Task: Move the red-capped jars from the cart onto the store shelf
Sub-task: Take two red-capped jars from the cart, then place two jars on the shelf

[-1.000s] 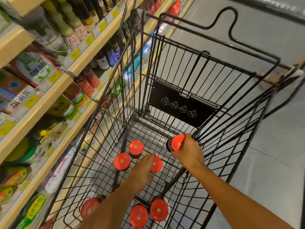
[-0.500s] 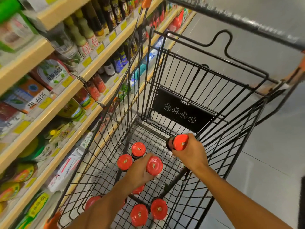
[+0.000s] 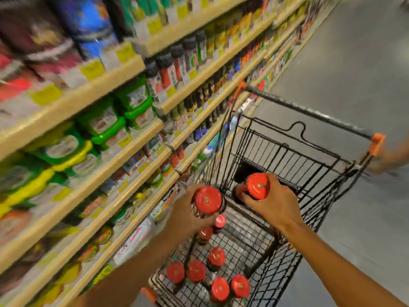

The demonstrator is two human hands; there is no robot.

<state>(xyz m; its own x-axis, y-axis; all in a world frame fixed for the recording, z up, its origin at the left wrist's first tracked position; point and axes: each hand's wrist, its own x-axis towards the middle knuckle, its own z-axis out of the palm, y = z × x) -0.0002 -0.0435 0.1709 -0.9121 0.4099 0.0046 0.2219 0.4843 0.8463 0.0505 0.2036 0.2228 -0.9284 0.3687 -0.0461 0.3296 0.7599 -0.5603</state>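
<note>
Head view, supermarket aisle: shelves [image 3: 141,149] run along my left, packed with green tubs [image 3: 104,127] and dark bottles [image 3: 177,63], all smeared by motion blur. Just where an open slot lies for the jars, I cannot tell.

My left hand [image 3: 188,216] wraps around the body of one jar [image 3: 208,200], fingers curled under its red cap, thumb side hidden. I hold it upright above the left rim of the cart [image 3: 287,165], on the shelf side, since that is the shortest way across.

My right hand [image 3: 274,204] grips a second jar [image 3: 256,186] the same way, fingers closed around the glass below the cap, raised over the middle of the basket. Taking one in each hand likely halves the trips.

Below both hands, more jars stand on the wire floor: two [image 3: 205,233] close under my left wrist, then a cluster [image 3: 197,271] toward the near end. They stand upright, caps up, touching or just beside one another, probably so they do not roll on the mesh.

At far right, the orange-tipped handle [image 3: 376,145] marks the far end of the cart; something blurred lies beyond it, too smeared to name.

By my reading the task is early: two jars are lifted, none shows on a shelf, and at least seven wait in the basket. Both grips look firm, but glass held by the sides could slip if I swing fast.
</note>
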